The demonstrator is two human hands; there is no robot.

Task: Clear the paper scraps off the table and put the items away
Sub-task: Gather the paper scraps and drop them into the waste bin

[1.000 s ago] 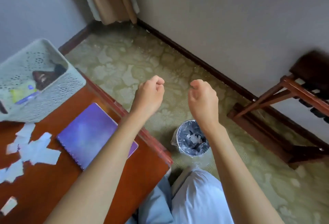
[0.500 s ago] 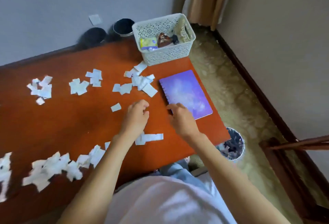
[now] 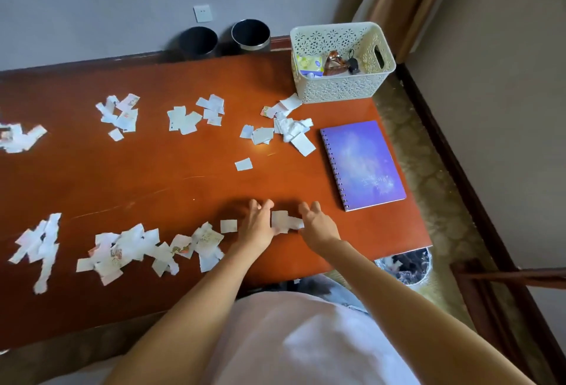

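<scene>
Table (image 3: pixel 153 176): long, glossy red-brown wood, faint scratches, runs along a grey wall. Floor to my right is patterned olive carpet (image 3: pixel 428 164) with a dark wood skirting.

Notebook (image 3: pixel 363 165): purple cloudy cover, spiral-bound on its left edge, rectangular, lies flat near the table's right end, just right of my hands.

Basket (image 3: pixel 340 90): cream plastic, lace-like perforated walls, oval handle slot, rectangular, at the far right corner. Inside: a yellow-and-blue pack, a brown glossy thing, a small black thing; can't tell more.

Two dark round cups (image 3: pixel 251 35) at the far edge against the wall, matte black with metal rims.

Bin (image 3: pixel 407 265): round, lined with a shiny bag, on the floor below the table's near right corner, a few white bits in it.

Scraps: torn white paper, ragged edges, some with printed colour. Near-edge pile (image 3: pixel 122 248) left of my hands, far clusters (image 3: pixel 186 119) mid-table, crumpled heap (image 3: pixel 291 127) in front of the basket, one loose square (image 3: pixel 243 164) between.

My left hand (image 3: pixel 257 225) and right hand (image 3: pixel 320 225) rest palms-down on the wood near the front edge, fingers loosely spread, not clenched. A small stack of scraps (image 3: pixel 283 221) sits between them, both hands touching its sides; nothing lifted. One square bit (image 3: pixel 228 226) just left of my left hand.
</scene>
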